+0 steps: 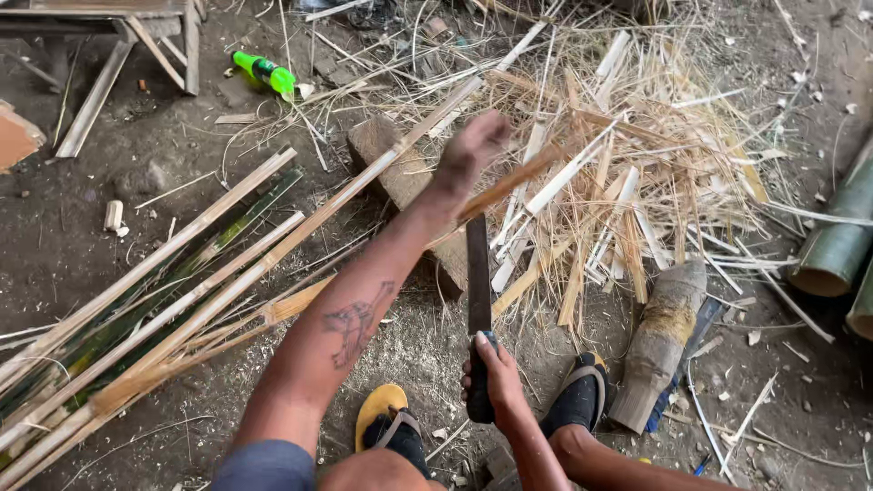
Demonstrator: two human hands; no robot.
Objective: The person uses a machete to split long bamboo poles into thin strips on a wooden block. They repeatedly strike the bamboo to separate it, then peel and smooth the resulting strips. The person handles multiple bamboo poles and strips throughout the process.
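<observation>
My left hand (468,150) is stretched forward and grips a thin, blurred bamboo strip (518,180) that slants up to the right. My right hand (489,371) holds the dark handle of a long machete (477,273), blade pointing away from me, its tip close to the strip. Under them lies a flat wooden block (386,155) on the dirt. My feet in yellow-soled sandals (382,409) show at the bottom.
A bundle of long split bamboo slats (173,282) lies at the left. A heap of pale shavings and strips (637,164) covers the ground ahead. Green bamboo culms (841,236) lie at right, a short log (659,341) by my right foot, a green bottle (262,71) far left.
</observation>
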